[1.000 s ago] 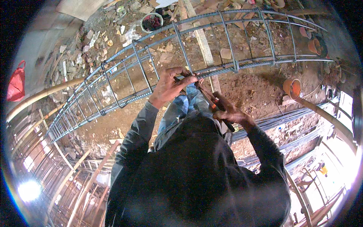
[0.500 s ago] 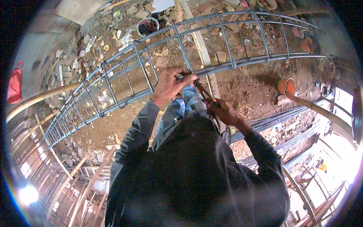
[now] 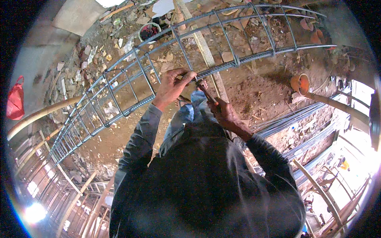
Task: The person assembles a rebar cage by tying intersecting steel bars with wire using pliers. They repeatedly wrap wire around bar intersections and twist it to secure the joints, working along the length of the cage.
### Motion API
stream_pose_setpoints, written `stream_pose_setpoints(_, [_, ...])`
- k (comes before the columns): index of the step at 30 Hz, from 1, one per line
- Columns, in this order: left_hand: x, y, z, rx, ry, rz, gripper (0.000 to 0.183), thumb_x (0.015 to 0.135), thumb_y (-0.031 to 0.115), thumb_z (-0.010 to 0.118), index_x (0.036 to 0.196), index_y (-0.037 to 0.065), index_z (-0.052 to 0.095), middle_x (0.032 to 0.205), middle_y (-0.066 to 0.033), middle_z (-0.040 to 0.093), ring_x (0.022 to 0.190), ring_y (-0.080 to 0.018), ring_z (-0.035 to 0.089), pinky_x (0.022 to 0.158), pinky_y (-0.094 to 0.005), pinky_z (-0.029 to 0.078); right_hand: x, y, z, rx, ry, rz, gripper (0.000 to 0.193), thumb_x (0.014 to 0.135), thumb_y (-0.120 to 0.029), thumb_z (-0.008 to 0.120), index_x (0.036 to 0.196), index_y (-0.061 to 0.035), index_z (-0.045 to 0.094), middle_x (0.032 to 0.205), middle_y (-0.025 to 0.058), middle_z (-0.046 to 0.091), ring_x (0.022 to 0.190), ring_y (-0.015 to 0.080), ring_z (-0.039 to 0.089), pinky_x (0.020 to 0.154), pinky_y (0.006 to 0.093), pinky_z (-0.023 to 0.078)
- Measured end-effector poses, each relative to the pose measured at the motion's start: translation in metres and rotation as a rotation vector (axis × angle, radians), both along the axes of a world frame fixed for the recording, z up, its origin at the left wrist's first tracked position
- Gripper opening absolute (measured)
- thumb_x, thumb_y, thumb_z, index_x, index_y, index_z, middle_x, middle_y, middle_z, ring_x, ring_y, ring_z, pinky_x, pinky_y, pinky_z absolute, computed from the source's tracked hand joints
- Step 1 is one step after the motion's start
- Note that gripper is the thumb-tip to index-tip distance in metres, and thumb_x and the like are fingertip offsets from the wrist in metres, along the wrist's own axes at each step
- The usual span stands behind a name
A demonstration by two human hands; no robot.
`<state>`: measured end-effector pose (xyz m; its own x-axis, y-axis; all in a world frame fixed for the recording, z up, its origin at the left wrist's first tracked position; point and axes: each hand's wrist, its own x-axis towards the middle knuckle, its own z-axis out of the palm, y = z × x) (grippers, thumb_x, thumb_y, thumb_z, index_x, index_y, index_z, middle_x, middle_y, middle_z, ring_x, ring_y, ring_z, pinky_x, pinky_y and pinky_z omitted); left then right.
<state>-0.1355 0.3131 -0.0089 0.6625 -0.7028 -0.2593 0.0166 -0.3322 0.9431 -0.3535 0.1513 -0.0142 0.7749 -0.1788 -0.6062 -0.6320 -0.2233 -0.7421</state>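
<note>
A long rebar cage (image 3: pixel 256 59), made of ribbed steel bars with square stirrups, runs across in front of me. My left hand (image 3: pixel 171 88) is closed at the cage's near bar, thumb and forefinger pinched beside a stirrup joint. Any thin wire between those fingertips is too small to make out. My right hand (image 3: pixel 231 116) is closed round the handles of a pair of pincers (image 3: pixel 208 94). Their jaws point up at the same joint, just below my left fingertips. The jaws' exact grip cannot be seen.
A wooden plank (image 3: pixel 205 51) and a bamboo pole (image 3: pixel 43 111) lie under the cage. An orange bucket (image 3: pixel 300 84) stands at the right, near bundles of steel bars (image 3: pixel 293 118). Rubble and a round tub (image 3: pixel 149 31) lie beyond. A red bag (image 3: pixel 16 100) hangs at far left.
The view has shifted slightly, so the cage's right part sits higher in it. Both hands stay at the joint, and the pincers are turned a little, their jaws still close to my left fingertips.
</note>
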Motion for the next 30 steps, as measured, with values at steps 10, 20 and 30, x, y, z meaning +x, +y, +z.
stream_pose_setpoints(10, [-0.001, -0.003, 0.013, 0.058, 0.053, 0.015, 0.036, 0.103, 0.037, 0.073, 0.1, 0.001, 0.07, 0.086, 0.0016, 0.061, 0.086, -0.0073, 0.061, 0.069, -0.0269, 0.058, -0.006, 0.055, -0.056, 0.023, -0.157, -0.277, 0.024, 0.107, -0.024, 0.059, 0.12, -0.0047, 0.064, 0.087, 0.015, 0.068, 0.076, 0.0282, 0.067, 0.068, 0.0426, 0.05])
stream_pose_setpoints(20, [0.007, -0.008, 0.026, 0.193, 0.182, -0.012, 0.037, 0.103, 0.042, 0.07, 0.104, 0.005, 0.072, 0.092, 0.0006, 0.068, 0.079, -0.0069, 0.064, 0.056, -0.0236, 0.05, -0.001, 0.059, -0.058, -0.05, -0.398, -0.335, 0.026, 0.108, -0.025, 0.053, 0.12, -0.0039, 0.061, 0.093, 0.028, 0.067, 0.089, 0.0494, 0.067, 0.074, 0.0574, 0.05])
stream_pose_setpoints(30, [-0.023, -0.006, 0.005, -0.1, -0.391, 0.292, 0.036, 0.103, 0.032, 0.072, 0.123, 0.003, 0.062, 0.107, -0.0099, 0.069, 0.095, -0.0167, 0.072, 0.075, -0.0273, 0.057, 0.002, -0.008, 0.045, 0.096, -0.022, 0.092, 0.051, 0.1, -0.026, 0.072, 0.145, -0.0091, 0.055, 0.095, 0.0161, 0.067, 0.082, 0.0319, 0.063, 0.076, 0.0447, 0.05])
